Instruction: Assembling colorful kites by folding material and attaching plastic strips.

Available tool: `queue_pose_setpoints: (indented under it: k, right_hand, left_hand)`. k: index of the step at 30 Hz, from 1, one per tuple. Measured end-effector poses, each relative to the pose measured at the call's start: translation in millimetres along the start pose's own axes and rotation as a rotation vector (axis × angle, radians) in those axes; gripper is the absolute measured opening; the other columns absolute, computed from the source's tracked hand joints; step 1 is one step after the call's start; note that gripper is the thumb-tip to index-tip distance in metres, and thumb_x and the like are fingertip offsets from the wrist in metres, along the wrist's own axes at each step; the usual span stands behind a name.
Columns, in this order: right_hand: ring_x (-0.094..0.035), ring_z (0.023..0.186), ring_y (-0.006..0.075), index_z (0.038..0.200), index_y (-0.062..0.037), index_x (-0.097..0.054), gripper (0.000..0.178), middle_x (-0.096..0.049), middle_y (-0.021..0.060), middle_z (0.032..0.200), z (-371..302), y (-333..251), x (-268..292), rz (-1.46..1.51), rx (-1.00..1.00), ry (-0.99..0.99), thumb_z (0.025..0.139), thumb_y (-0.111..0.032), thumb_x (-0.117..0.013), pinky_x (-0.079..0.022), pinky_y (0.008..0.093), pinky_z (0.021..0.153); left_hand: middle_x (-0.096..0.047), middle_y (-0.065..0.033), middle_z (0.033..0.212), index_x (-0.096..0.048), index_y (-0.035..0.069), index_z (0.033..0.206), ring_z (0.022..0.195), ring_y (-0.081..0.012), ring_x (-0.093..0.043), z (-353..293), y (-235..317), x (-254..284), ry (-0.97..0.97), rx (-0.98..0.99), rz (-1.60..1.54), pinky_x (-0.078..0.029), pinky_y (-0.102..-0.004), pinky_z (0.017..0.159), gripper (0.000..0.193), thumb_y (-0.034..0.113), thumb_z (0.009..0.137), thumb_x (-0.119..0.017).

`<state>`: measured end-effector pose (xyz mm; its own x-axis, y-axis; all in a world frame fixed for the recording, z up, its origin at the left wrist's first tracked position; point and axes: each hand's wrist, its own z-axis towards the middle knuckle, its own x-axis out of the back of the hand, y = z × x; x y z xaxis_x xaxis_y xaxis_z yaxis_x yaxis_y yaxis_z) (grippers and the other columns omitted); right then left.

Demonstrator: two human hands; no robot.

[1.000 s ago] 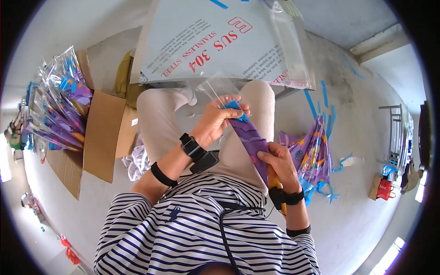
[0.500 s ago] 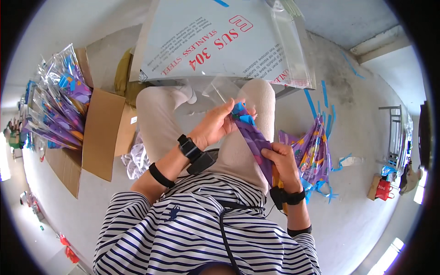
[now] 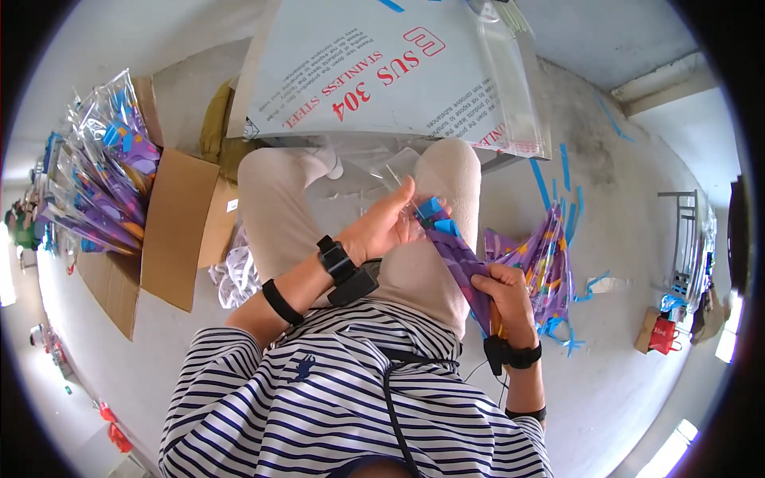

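A long, folded purple printed fabric (image 3: 460,259) with blue tabs at its upper end slants across my right thigh. My right hand (image 3: 508,299) pinches its lower part between thumb and fingers. My left hand (image 3: 386,223) is cupped about the blue-tabbed end, thumb raised, with a clear plastic sleeve (image 3: 390,166) between thumb and fingers. Glare makes the sleeve's edges hard to follow, and how far it covers the fabric cannot be told. More folded purple printed fabric (image 3: 550,255) lies just beyond my right hand.
On the left, an open cardboard box (image 3: 179,227) holds several purple pieces in clear sleeves (image 3: 111,175). A film-covered steel table (image 3: 319,72) stands ahead of my knees. Blue strips (image 3: 566,166) lie on the floor at right, and white crumpled material (image 3: 235,275) lies by the box.
The purple fabric and my right hand have shifted a little right and down. The blue-tabbed end has moved away from my left thumb, which now points up.
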<state>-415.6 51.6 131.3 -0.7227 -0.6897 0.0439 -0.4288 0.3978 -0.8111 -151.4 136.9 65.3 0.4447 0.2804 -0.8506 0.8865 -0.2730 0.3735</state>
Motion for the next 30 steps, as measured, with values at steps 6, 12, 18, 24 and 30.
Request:
queue_pose_setpoints:
  k: [6, 12, 18, 24, 30]
  right_hand:
    - [-0.055, 0.066, 0.0032, 0.084, 0.0037, -0.070, 0.004, -0.062, -0.0033, 0.074, -5.7, -14.2, 5.3, -0.044, -0.026, 0.045, 0.086, 0.000, -0.069, -0.043, 0.0206, 0.060]
    - [-0.053, 0.062, 0.0023, 0.074, -0.0005, -0.067, 0.011, -0.059, -0.0041, 0.070, -15.3, -12.7, 7.6, -0.003, -0.036, 0.100, 0.085, 0.002, -0.068, -0.041, 0.0203, 0.058]
    - [-0.054, 0.065, 0.0029, 0.084, 0.0041, -0.072, 0.005, -0.062, -0.0041, 0.073, -4.9, -0.8, 7.9, 0.061, -0.040, 0.065, 0.085, 0.000, -0.070, -0.042, 0.0213, 0.058]
    - [-0.051, 0.063, 0.0018, 0.078, 0.0015, -0.069, 0.006, -0.059, -0.0061, 0.069, 3.5, 6.6, 13.9, -0.075, 0.017, 0.060, 0.084, 0.001, -0.070, -0.040, 0.0209, 0.057]
    - [-0.051, 0.065, 0.0026, 0.086, 0.0055, -0.071, 0.010, -0.060, -0.0050, 0.070, 14.0, 17.2, 10.6, -0.192, 0.047, 0.048, 0.082, -0.003, -0.073, -0.040, 0.0221, 0.057]
  left_hand:
    - [-0.061, -0.0070, 0.138, -0.055, 0.010, 0.138, 0.129, -0.0223, -0.055, -1.6, -7.9, -13.5, -0.012, 0.124, 0.086, -0.043, -0.0417, 0.109, 0.064, 0.061, 0.100, -0.047]
    - [-0.066, -0.0033, 0.111, -0.061, 0.009, 0.119, 0.098, -0.0153, -0.062, 6.3, -15.4, 6.7, 0.070, 0.100, 0.229, -0.050, -0.0333, 0.091, 0.051, 0.055, 0.097, -0.060]
    - [-0.064, -0.0039, 0.094, -0.060, 0.008, 0.102, 0.083, -0.0147, -0.064, -1.7, -9.7, -6.6, 0.256, -0.014, 0.311, -0.054, -0.0317, 0.077, 0.043, 0.050, 0.095, -0.068]
    - [-0.067, -0.0070, 0.105, -0.063, 0.007, 0.107, 0.087, -0.0194, -0.067, -11.4, -0.4, 7.9, 0.288, 0.041, 0.158, -0.056, -0.0380, 0.084, 0.053, 0.059, 0.095, -0.062]
    - [-0.072, -0.0119, 0.105, -0.062, 0.008, 0.118, 0.098, -0.0249, -0.070, -13.8, 5.4, 41.3, 0.253, -0.014, -0.038, -0.055, -0.0451, 0.094, 0.053, 0.057, 0.098, -0.056]
